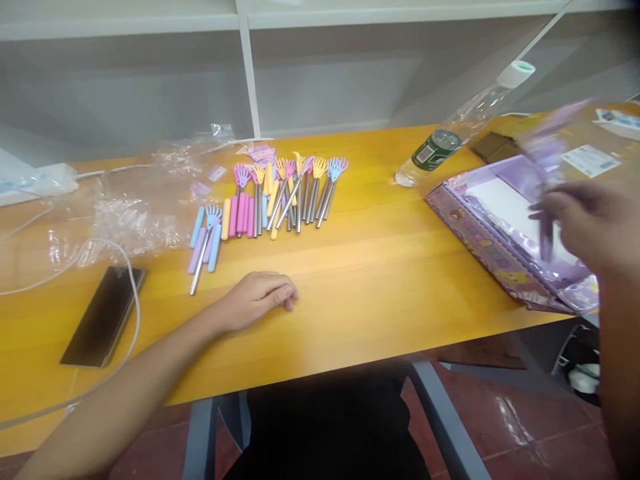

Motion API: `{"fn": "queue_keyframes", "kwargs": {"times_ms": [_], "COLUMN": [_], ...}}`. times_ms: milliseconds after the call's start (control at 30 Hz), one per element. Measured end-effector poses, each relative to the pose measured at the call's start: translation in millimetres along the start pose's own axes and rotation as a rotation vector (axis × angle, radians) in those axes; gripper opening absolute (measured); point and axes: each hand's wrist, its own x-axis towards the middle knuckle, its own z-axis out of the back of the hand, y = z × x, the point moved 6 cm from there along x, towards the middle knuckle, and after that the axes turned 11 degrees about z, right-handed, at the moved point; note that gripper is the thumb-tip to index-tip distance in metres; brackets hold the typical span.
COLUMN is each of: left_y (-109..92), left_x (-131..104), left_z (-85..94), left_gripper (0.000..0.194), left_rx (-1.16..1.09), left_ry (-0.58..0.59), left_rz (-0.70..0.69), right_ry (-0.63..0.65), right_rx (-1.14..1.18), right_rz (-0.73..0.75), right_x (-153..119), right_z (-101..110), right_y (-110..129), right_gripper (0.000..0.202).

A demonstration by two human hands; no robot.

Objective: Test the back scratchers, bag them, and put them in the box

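My left hand (265, 298) rests on the table with its fingers curled in, and nothing shows in it. Beyond it lie telescopic back scratchers with steel rods and claw-shaped heads in blue (213, 215), yellow and pink, among loose coloured handle grips (242, 213). On the right, my right hand (575, 220) is closed over an open purple printed box (480, 247). It pinches a long purple item in clear wrapping (547, 150), smeared by motion, so its kind is unclear. Clear plastic packets lie inside the box.
Crumpled clear bags (135, 213) cover the left back of the table. A dark phone (103, 317) lies in front of them, with a white cable (133, 293) across it. A tilted water bottle (440, 147) stands behind the box. The table's front edge runs close to me.
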Motion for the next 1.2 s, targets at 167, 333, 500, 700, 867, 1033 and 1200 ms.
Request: {"fn": "queue_keyframes", "kwargs": {"times_ms": [167, 333, 500, 700, 867, 1033, 1200], "left_y": [-1.3, -2.0, -2.2, -4.6, -5.1, -4.8, -4.1], "left_x": [-0.2, 0.0, 0.3, 0.0, -0.1, 0.4, 0.4], "left_z": [0.1, 0.4, 0.9, 0.3, 0.0, 0.2, -0.3], "left_gripper": [0.043, 0.043, 0.042, 0.042, 0.042, 0.042, 0.041], "left_rx": [0.017, 0.021, 0.047, 0.068, 0.062, 0.071, 0.071], "left_ry": [-0.004, -0.004, -0.009, -0.023, -0.023, -0.027, -0.029], "left_rz": [-0.003, -0.002, -0.002, -0.018, -0.009, -0.011, -0.02], "right_ry": [0.376, 0.379, 0.495, 0.491, 0.398, 0.4, 0.423], "right_rx": [-0.278, -0.324, -0.431, -0.353, -0.089, -0.055, -0.164], "right_rz": [0.005, -0.042, -0.044, -0.081, -0.245, -0.285, -0.151], "right_x": [9.9, 8.9, 13.7, 15.1, 6.5, 5.5, 12.2], "right_z": [-31.8, -30.6, -33.2, -33.3, -22.5, -24.1, -32.2], "right_y": [-9.4, -18.5, -19.7, -19.4, -30.5, -39.8, -46.9], "right_gripper": [0.044, 0.049, 0.035, 0.038, 0.046, 0.048, 0.049]}}
